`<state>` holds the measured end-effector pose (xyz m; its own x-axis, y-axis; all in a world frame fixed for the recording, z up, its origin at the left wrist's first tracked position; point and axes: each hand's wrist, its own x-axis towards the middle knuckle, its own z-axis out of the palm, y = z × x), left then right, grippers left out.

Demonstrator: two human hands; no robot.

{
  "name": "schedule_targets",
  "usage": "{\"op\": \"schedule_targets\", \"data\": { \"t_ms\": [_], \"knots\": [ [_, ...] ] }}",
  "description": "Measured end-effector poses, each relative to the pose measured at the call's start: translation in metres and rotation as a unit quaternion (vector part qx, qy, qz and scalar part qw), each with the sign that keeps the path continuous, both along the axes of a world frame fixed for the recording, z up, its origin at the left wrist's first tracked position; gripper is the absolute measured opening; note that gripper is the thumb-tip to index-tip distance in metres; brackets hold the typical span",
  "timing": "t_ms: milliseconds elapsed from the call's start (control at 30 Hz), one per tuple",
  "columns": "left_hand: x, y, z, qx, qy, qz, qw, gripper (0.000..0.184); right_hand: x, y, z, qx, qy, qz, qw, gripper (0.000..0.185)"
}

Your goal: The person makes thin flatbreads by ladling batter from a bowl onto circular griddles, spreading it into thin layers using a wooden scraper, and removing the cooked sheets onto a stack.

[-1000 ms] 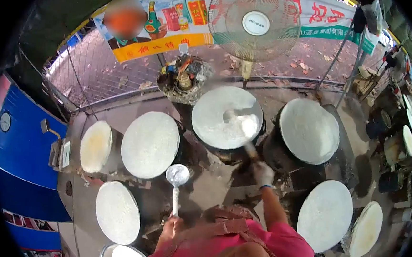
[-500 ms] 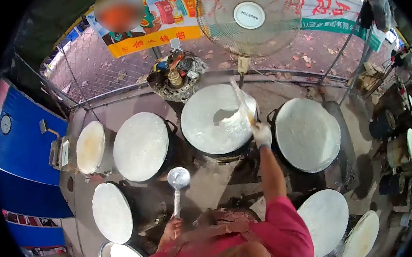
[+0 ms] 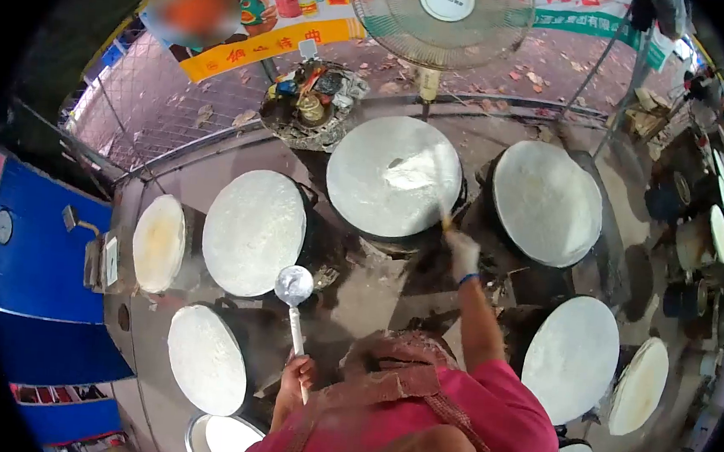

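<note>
My left hand (image 3: 298,374) is wrapped round the handle of a metal ladle (image 3: 294,286), its bowl pointing away from me and coated white. My right hand (image 3: 463,251), pale over the fingers with a blue band at the wrist, grips a spreader (image 3: 446,217) by its handle. The spreader's far end is blurred by motion over the middle round griddle (image 3: 364,194). A thin white layer covers that griddle, with a thicker mound of white batter (image 3: 413,172) and a small dark gap beside it.
White-coated griddles stand left (image 3: 254,234) and right (image 3: 546,204), others nearer me (image 3: 206,360) (image 3: 571,355). Browned rounds lie far left (image 3: 159,244) and right (image 3: 639,386). A basin (image 3: 199,437) sits lower left. Beyond the middle griddle stands a fan (image 3: 441,30).
The spreader has swung over the middle griddle and my right hand is nearer its front edge. The dark gap has shrunk. The ladle has tilted left, and my view has shifted.
</note>
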<state>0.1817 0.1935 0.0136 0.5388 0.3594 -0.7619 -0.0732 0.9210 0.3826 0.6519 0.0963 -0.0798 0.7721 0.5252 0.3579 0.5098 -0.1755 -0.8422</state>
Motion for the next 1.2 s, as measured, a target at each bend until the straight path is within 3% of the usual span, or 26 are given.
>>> {"op": "schedule_targets", "data": {
  "t_ms": [33,67,100,133,200,233,267,333,367,400,467,567,600,667,733,800,933,1000,1067,1100,1133,1167,1200],
  "knots": [
    [-0.001,0.006,-0.009,-0.022,-0.010,0.011,1.000,0.030,-0.016,0.006,-0.006,-0.122,-0.206,0.017,0.971,0.020],
    [0.002,0.013,-0.016,-0.047,-0.038,0.011,0.998,0.030,-0.030,0.019,-0.053,0.053,-0.118,0.030,0.991,0.016],
    [0.005,0.020,-0.017,-0.058,-0.037,-0.010,0.998,0.030,-0.040,0.024,-0.039,0.047,0.177,0.013,0.983,0.017],
    [0.007,0.024,-0.017,-0.067,-0.033,-0.031,0.997,0.030,-0.049,0.024,-0.009,0.039,0.459,-0.006,0.887,0.020],
    [0.006,0.021,-0.012,-0.047,-0.039,-0.033,0.998,0.031,-0.022,0.005,0.033,-0.035,0.397,-0.015,0.917,0.030],
    [0.010,0.024,-0.009,-0.030,-0.046,-0.036,0.998,0.031,-0.002,0.002,0.029,0.084,0.393,-0.004,0.916,0.035],
    [0.010,0.025,-0.009,-0.057,-0.032,-0.005,0.998,0.032,0.028,0.000,0.012,0.036,0.398,-0.047,0.915,0.032],
    [0.013,0.028,-0.007,-0.079,-0.064,0.003,0.995,0.031,0.058,0.010,0.037,-0.116,0.231,-0.127,0.958,0.026],
    [0.016,0.032,-0.013,-0.064,-0.069,-0.004,0.996,0.031,0.061,0.018,0.044,-0.259,0.105,-0.111,0.954,0.027],
    [0.017,0.037,-0.021,-0.050,-0.072,-0.009,0.996,0.032,0.058,0.029,0.048,-0.393,-0.022,-0.091,0.915,0.028],
    [0.023,0.047,-0.028,-0.051,-0.080,-0.015,0.995,0.032,0.045,0.031,0.058,-0.423,-0.099,0.032,0.900,0.029],
    [0.060,0.065,-0.016,-0.118,-0.091,-0.017,0.989,0.033,0.054,0.007,0.078,-0.473,-0.094,0.055,0.874,0.027],
    [0.075,0.077,-0.012,-0.142,-0.093,-0.025,0.985,0.034,0.057,0.001,0.086,-0.458,-0.045,0.028,0.887,0.027],
    [0.108,0.089,-0.003,-0.110,-0.088,-0.029,0.990,0.035,0.047,-0.001,0.063,-0.434,-0.061,-0.086,0.895,0.034],
    [0.141,0.107,-0.011,-0.149,-0.103,-0.014,0.983,0.037,0.029,-0.006,0.046,-0.418,-0.129,-0.002,0.899,0.034],
    [0.181,0.112,0.009,-0.089,-0.046,-0.019,0.995,0.036,0.027,-0.017,0.061,-0.441,-0.102,0.004,0.892,0.032],
    [0.237,0.108,0.003,0.047,-0.064,-0.041,0.996,0.023,0.006,-0.038,0.070,-0.454,-0.060,-0.079,0.885,0.030],
    [0.271,0.088,0.015,0.140,-0.028,-0.036,0.989,0.022,-0.014,-0.036,0.018,-0.488,-0.029,-0.024,0.872,0.029],
    [0.295,0.080,-0.012,0.158,-0.039,-0.054,0.985,0.018,-0.060,-0.018,0.050,-0.463,0.006,-0.020,0.886,0.029],
    [0.300,0.067,0.010,0.137,-0.006,-0.038,0.990,0.016,-0.067,-0.015,0.041,-0.429,0.004,-0.013,0.903,0.032],
    [0.294,0.065,0.017,0.075,-0.064,-0.055,0.994,0.017,-0.075,-0.011,0.042,-0.394,0.003,-0.008,0.919,0.034],
    [0.273,0.066,0.017,0.156,-0.102,-0.072,0.980,0.016,-0.084,-0.020,0.045,-0.323,-0.008,-0.033,0.946,0.030],
    [0.237,0.066,0.016,0.153,-0.133,-0.093,0.975,0.014,-0.088,-0.027,0.060,-0.363,0.004,-0.038,0.931,0.025]
  ]
}}
